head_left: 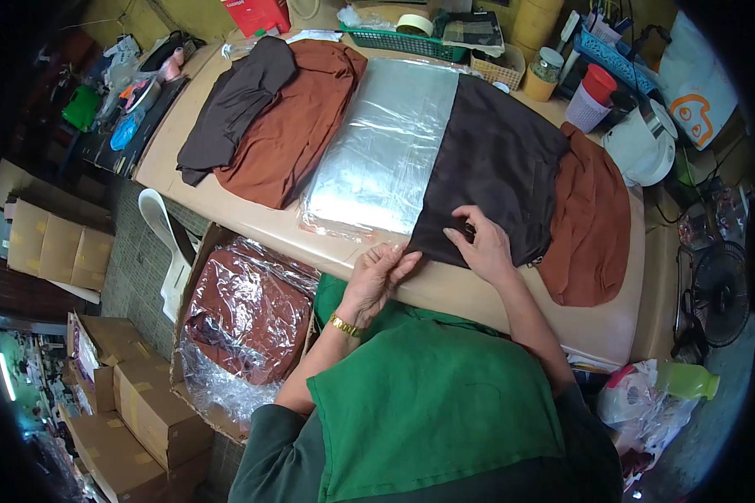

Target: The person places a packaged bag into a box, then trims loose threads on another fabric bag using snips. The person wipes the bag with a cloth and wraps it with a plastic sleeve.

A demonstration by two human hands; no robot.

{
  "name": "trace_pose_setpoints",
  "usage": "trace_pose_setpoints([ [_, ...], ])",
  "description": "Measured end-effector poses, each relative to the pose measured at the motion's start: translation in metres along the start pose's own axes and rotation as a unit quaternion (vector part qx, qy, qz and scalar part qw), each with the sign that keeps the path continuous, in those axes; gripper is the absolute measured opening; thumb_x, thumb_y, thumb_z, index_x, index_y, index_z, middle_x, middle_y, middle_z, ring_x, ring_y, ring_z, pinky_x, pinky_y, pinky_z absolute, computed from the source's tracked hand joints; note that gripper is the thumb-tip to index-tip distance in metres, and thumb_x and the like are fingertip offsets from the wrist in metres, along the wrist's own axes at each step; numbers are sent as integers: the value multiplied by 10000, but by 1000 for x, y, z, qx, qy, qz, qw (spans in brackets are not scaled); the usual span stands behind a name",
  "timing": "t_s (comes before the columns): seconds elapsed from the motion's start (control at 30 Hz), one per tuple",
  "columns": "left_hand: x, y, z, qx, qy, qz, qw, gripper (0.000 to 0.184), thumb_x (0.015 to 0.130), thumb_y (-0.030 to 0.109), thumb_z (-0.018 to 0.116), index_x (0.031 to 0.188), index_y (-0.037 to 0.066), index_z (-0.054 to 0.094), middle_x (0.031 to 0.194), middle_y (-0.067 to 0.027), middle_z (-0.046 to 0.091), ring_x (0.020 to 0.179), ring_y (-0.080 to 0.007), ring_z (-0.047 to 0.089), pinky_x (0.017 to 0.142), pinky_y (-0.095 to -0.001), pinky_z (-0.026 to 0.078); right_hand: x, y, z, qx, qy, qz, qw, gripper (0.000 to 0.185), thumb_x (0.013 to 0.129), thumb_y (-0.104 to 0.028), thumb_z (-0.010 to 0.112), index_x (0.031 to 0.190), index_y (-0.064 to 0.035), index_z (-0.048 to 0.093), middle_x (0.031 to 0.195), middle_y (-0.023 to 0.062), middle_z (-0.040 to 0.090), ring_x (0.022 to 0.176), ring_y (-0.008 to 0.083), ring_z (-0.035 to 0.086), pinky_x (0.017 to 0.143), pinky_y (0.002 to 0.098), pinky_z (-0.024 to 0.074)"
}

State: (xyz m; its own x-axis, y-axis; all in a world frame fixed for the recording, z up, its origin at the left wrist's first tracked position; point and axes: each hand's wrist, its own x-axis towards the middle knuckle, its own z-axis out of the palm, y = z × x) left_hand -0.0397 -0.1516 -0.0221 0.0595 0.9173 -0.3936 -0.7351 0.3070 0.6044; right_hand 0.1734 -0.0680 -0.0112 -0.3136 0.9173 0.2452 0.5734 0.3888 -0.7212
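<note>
Green apron nearest, black garment at my fingers

Head view: my green apron (pixel 436 402) fills the near middle, and beyond it the black garment (pixel 503 159) lies flat on the counter (pixel 453 289), between the plastic (pixel 386 142) on its left and a brown garment (pixel 591 226) on its right. Its long axis runs away from me, near edge to far edge, slightly aslant.

My left hand (pixel 371 278) is at the near left corner; from there the cloth spreads rightward and away. Those fingers are pinched together, seemingly on that corner; whether they also have some plastic, I cannot tell. My right hand (pixel 485 247) is over the near part of the cloth, thumb and forefinger parted with nothing between them; whether the other fingers touch it, I cannot tell. For the corner the left is nearer, for the middle the right.

Left of my lap, a carton (pixel 179 335) holds a wrapped bundle (pixel 252 314), brown inside clear film. Along the counter's far side, a green basket (pixel 394 39) carries a tape roll (pixel 415 25) among other things, and a red cup (pixel 597 84) sits in a pink basket (pixel 587 113).
</note>
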Motion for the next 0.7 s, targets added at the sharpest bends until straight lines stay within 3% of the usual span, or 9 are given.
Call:
trace_pose_setpoints([
  [0.03, -4, 3, 6, 1, -1, 2, 1000, 159, 989, 85, 573, 1016, -65, 615, 1041, -185, 682, 975, -226, 700, 850, -272, 600, 0, -3, -3, 18, 0, 38, 999, 219, 872, -128, 688, 1067, -59, 617, 888, 105, 635, 794, 270, 651, 698, 362, 508],
  [0.1, -10, 10, 16, -101, -53, -17, 993, 188, 1001, 90, 545, 1035, -81, 613, 1138, -229, 644, 1149, -286, 632, 967, -315, 568, 2, -12, -9, 37, 1, 70, 997, 224, 891, -117, 677, 1098, -56, 615, 857, 76, 591, 774, 229, 631, 705, 315, 508],
  [0.17, -9, 13, 13, -115, -110, -18, 987, 227, 1005, 100, 536, 1090, -101, 600, 1189, -251, 621, 1200, -308, 596, 1004, -325, 546, 0, -28, -19, 37, 58, -28, 997, 252, 899, -119, 666, 1138, -66, 609, 879, 42, 544, 778, 204, 607, 713, 294, 502],
  [0.23, -16, 22, 27, -93, -129, -15, 987, 256, 1007, 107, 535, 1131, -112, 583, 1200, -258, 618, 1198, -309, 598, 1000, -321, 549, -5, -65, -41, 23, 49, -29, 998, 274, 845, -87, 706, 1106, -54, 628, 904, 67, 558, 766, 225, 615, 688, 314, 494],
  [0.3, -19, 24, 36, -78, -124, -5, 989, 262, 1009, 113, 533, 1141, -107, 584, 1202, -262, 617, 1182, -295, 610, 998, -326, 551, -9, -83, -51, -64, 66, -150, 985, 320, 762, -71, 761, 1061, -44, 649, 895, 85, 562, 765, 251, 623, 678, 344, 492],
  [0.33, -20, 25, 40, -58, -107, -7, 993, 235, 1008, 116, 538, 1097, -93, 597, 1192, -239, 625, 1157, -275, 625, 996, -327, 552, -12, -91, -52, -91, 82, -173, 977, 308, 722, -126, 777, 1003, -95, 656, 892, 38, 569, 709, 237, 584, 644, 355, 461],
  [0.57, -21, 18, 48, 6, -76, 43, 996, 188, 991, 137, 582, 864, -1, 571, 1080, -100, 648, 968, -160, 668, 937, -304, 580, -13, -109, -55, -128, 70, -227, 963, 289, 675, -86, 806, 859, -70, 584, 796, 55, 548, 611, 243, 538, 573, 363, 420],
  [0.7, -22, 15, 50, 26, -67, 49, 996, 190, 988, 154, 592, 869, 6, 577, 1066, -89, 649, 946, -140, 659, 915, -292, 586, -12, -114, -53, -138, 56, -225, 963, 298, 670, -87, 809, 834, -77, 560, 782, 49, 535, 590, 240, 519, 566, 363, 407],
])
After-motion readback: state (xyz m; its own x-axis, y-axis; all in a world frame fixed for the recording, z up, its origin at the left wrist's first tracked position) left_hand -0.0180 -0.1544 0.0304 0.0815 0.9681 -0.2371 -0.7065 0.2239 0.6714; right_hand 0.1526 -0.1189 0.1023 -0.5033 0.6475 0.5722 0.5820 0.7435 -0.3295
